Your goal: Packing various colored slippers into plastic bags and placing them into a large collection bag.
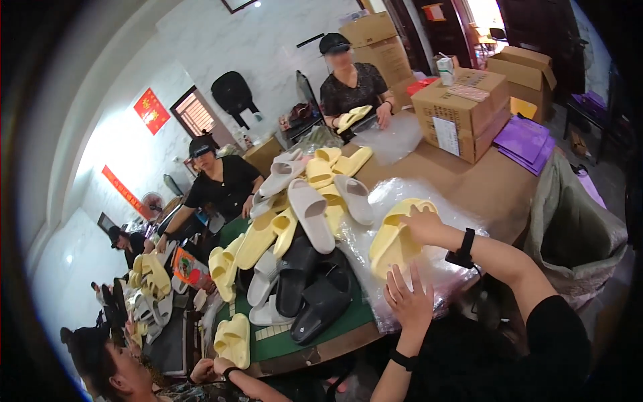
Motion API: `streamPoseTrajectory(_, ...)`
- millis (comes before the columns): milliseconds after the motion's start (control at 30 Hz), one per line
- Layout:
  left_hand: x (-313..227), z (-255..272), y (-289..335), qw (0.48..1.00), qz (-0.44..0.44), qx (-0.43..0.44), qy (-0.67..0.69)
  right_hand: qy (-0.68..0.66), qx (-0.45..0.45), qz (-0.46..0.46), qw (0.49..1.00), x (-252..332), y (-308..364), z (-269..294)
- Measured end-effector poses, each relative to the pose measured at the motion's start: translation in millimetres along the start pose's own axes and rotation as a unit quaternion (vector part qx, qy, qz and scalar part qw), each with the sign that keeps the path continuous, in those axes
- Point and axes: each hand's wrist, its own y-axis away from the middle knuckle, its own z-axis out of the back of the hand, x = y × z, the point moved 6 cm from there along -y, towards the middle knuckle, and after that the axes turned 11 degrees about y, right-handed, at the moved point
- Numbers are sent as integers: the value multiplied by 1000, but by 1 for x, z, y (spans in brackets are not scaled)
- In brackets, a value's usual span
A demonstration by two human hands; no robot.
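A pair of yellow slide slippers (390,249) lies just in front of me, on a stack of clear plastic bags (392,191). My right hand (423,226) grips the pair near its strap end; part of the fingers is hidden. Close to the heel end, my left hand (410,299) is open with its fingers spread, and I cannot tell whether a fingertip touches the sole. Left of the bags is a heap of slippers: grey (312,216), yellow (256,241) and black (323,303). Black bands circle both my wrists.
A taped cardboard box (439,120) and purple bags (526,144) sit at the table's far right. Beside the table stands a large open sack (576,231). One person (351,87) across the table holds yellow slippers; others work along the left side.
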Motion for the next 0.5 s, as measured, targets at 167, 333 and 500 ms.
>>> streamPoseTrajectory(167,40,-14,19,995,66,-1,79,87,-51,31,994,4,6,21)
streamPoseTrajectory(333,30,-16,46,977,-111,45,177,178,-4,80,981,0,12,1)
streamPoseTrajectory(500,39,-21,55,982,-66,79,161,282,-34,152,947,22,4,-20)
